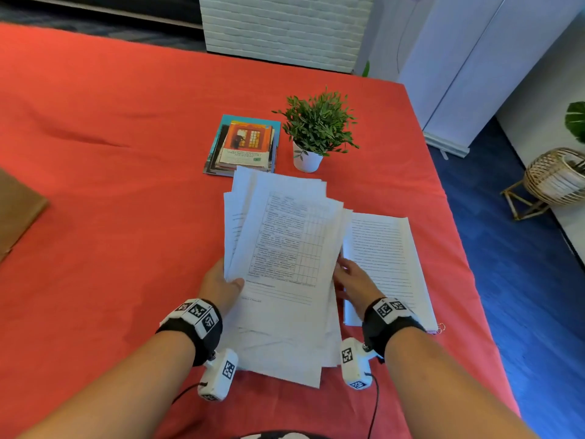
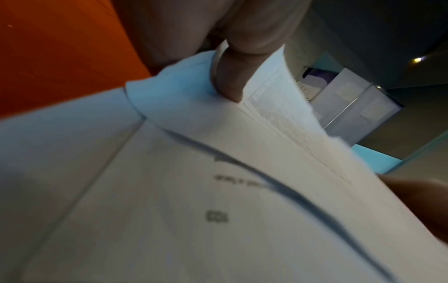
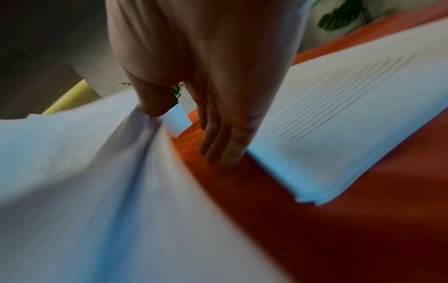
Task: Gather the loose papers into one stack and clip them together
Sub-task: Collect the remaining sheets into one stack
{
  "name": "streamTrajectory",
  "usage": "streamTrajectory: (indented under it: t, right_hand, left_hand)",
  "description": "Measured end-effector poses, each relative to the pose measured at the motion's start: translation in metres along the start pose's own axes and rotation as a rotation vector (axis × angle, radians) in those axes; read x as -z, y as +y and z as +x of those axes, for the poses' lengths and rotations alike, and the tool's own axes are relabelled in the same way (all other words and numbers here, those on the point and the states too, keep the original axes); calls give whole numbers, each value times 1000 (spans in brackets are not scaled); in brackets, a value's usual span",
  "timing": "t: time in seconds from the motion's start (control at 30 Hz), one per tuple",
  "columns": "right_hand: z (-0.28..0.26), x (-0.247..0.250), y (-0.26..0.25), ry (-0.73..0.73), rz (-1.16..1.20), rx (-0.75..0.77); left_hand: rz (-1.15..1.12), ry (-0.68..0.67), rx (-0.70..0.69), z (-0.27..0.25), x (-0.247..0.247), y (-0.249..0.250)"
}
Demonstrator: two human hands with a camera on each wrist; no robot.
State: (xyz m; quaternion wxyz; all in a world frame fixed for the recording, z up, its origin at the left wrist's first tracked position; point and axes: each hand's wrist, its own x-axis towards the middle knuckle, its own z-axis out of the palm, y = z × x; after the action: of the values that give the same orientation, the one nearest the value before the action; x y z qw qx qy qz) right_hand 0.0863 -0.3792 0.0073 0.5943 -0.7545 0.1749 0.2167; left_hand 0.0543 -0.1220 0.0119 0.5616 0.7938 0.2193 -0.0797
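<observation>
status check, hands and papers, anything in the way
Left hand grips the loose papers, thumb on top. Right hand pinches their right edge. Sheets fanned, uneven, unclipped. Second stack lies close on the right; potted plant just beyond.

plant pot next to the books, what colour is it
White: the plant pot is plain white under green leaves, clearest in the head view.

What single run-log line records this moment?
left hand grips loose papers | right hand pinches their right edge | sheets fanned, unclipped | second stack beside
</observation>
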Motion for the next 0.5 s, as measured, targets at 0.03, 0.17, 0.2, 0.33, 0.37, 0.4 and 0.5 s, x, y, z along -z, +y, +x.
streamTrajectory:
  t: [0.03, 0.17, 0.2, 0.33, 0.37, 0.4, 0.5]
  right_hand:
    - [-4, -7, -6, -36, 62, 44]
    - [-19, -25, -48, -63, 263, 280]
    - [-24, -26, -61, -82, 352, 308]
    - [-35, -31, -98, -53, 457, 478]
    - [-34, -33, -99, -52, 384, 532]
    - [-35, -34, -101, -48, 339, 549]
    - [-36, -40, -95, 36, 294, 562]
  left_hand:
    - [-47, 9, -2, -2, -1, 2]
    - [-196, 117, -95, -5, 7, 24]
    - [-217, 156, -139, -3, 11, 33]
    - [-330, 244, -296, 4, 24, 63]
    - [-376, 234, -319, 4, 25, 68]
    - [-420, 214, -336, 2, 26, 71]
    - [-441, 162, -360, -3, 27, 67]
